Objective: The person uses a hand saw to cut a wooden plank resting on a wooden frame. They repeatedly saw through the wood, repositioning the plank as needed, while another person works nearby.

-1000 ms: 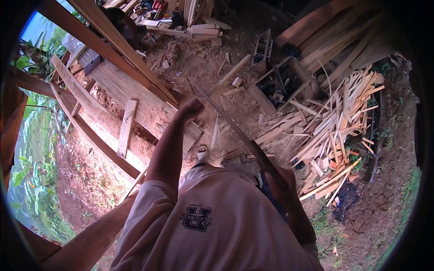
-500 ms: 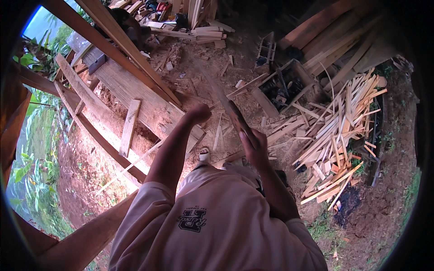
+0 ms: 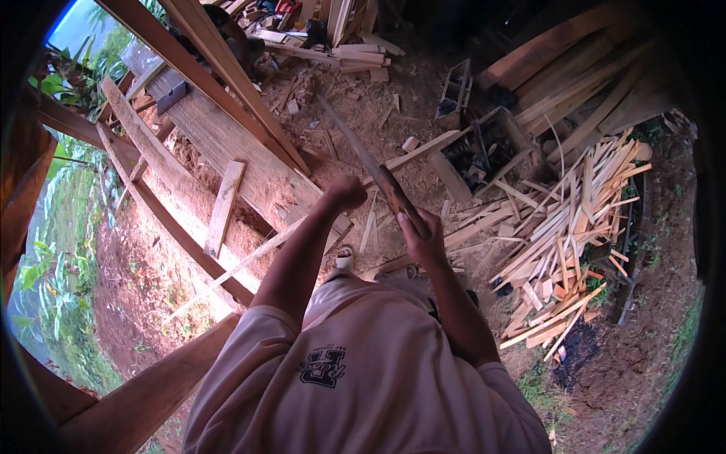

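Note:
My right hand [image 3: 426, 240] is wrapped round the dark wooden handle of a machete [image 3: 354, 138]. Its long narrow blade points away from me and to the left. My left hand [image 3: 346, 194] is closed in front of me, just left of the handle. A long thin wooden strip [image 3: 239, 270] appears to run through that fist, coming out again on the far right side as a pale length. The fingers of my left hand are mostly hidden from above. The blade passes above the strip; I cannot tell whether they touch.
A large heap of split wood strips [image 3: 571, 242] lies to the right. A wooden box [image 3: 445, 175] with dark contents stands ahead of it. Sawdust-covered planks [image 3: 227, 168] and leaning beams [image 3: 227, 83] fill the left. Another person [image 3: 227, 34] is partly visible at the far left.
The machete's blade has swung slightly left and outward, its tip now farther from me. My left hand stays closed at the strip. The whole view has shifted a little.

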Motion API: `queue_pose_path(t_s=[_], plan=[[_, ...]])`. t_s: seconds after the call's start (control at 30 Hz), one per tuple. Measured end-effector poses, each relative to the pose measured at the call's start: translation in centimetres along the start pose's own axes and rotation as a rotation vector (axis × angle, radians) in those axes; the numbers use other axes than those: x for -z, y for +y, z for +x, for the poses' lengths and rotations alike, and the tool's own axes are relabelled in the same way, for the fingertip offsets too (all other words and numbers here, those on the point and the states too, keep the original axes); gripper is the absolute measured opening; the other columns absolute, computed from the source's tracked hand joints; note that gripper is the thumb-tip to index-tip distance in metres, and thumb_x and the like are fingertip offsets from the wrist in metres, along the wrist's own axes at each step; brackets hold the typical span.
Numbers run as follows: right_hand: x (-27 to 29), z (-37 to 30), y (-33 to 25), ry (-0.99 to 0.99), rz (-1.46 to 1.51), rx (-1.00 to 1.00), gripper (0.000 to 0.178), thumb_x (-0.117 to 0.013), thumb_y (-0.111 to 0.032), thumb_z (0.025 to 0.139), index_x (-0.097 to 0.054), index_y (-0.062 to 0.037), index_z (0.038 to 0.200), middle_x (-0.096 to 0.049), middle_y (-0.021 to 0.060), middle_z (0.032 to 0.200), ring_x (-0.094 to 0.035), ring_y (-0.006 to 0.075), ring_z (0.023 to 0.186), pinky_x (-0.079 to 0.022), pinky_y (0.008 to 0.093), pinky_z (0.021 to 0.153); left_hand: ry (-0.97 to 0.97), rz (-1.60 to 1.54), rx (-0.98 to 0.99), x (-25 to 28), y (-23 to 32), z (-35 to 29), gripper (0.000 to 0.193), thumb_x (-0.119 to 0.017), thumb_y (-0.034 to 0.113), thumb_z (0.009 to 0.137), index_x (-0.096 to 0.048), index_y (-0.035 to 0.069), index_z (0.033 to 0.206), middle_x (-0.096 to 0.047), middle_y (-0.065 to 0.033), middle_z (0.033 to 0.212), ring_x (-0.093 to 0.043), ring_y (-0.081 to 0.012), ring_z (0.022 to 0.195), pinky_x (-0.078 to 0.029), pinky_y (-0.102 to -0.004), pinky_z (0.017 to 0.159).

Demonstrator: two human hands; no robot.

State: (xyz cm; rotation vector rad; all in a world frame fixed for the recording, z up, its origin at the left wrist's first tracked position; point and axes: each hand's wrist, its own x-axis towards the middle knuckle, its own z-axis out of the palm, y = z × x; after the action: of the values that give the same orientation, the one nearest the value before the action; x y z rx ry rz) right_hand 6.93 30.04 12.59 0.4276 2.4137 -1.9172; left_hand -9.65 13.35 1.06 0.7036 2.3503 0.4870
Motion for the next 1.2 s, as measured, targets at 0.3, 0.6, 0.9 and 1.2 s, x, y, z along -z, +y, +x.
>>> queue_pose_path(t_s=[0.3, 0.6, 0.9, 1.2], plan=[[0.7, -0.7, 1.3, -0.001, -0.122, 0.137, 0.019, -0.068, -0.018, 0.097, -0.066, -0.0005, 0.089, -0.053, 0.0012, 0.062, -0.051, 0.006, 0.062, -0.042, 0.0307, 0.056, 0.117, -0.202, 0.13, -1.2, 0.4, -0.6, 0.034, -0.056, 0.016, 0.081, -0.07, -0.009, 0.099, -0.07, -0.0323, 0.102, -0.069, -0.0474, 0.102, -0.054, -0.0539, 0.093], [0.0, -3.3, -0.5, 0.051, -0.3, 0.114, 0.021, -0.07, -0.022, 0.095, -0.068, -0.0017, 0.092, -0.056, 0.0068, 0.063, -0.054, 0.0152, 0.058, -0.045, 0.036, 0.058, 0.039, -0.108, 0.092, -2.2, -0.2, -1.0, 0.033, -0.059, 0.015, 0.079, -0.069, -0.009, 0.099, -0.071, -0.0317, 0.1, -0.07, -0.0467, 0.098, -0.056, -0.0545, 0.087], [-0.4, -3.8, 4.9, 0.028, -0.171, 0.204, 0.018, -0.07, -0.016, 0.092, -0.063, -0.0022, 0.083, -0.059, 0.0101, 0.063, -0.059, 0.019, 0.057, -0.044, 0.0388, 0.056, 0.105, -0.097, 0.244, -2.1, 1.1, -2.0, 0.043, -0.065, 0.031, 0.086, -0.066, -0.003, 0.113, -0.07, -0.0284, 0.115, -0.068, -0.0444, 0.111, -0.055, -0.0525, 0.094], [-0.8, -5.3, 10.5, 0.147, -0.164, 0.268, 0.02, -0.069, -0.018, 0.095, -0.064, -0.0028, 0.083, -0.053, 0.0022, 0.06, -0.048, 0.0082, 0.056, -0.04, 0.0328, 0.053, 0.26, 0.027, 0.117, -3.7, 0.6, -3.8, 0.072, -0.069, 0.053, 0.088, -0.045, -0.001, 0.129, -0.066, -0.0274, 0.119, -0.067, -0.0456, 0.108, -0.055, -0.054, 0.091]])
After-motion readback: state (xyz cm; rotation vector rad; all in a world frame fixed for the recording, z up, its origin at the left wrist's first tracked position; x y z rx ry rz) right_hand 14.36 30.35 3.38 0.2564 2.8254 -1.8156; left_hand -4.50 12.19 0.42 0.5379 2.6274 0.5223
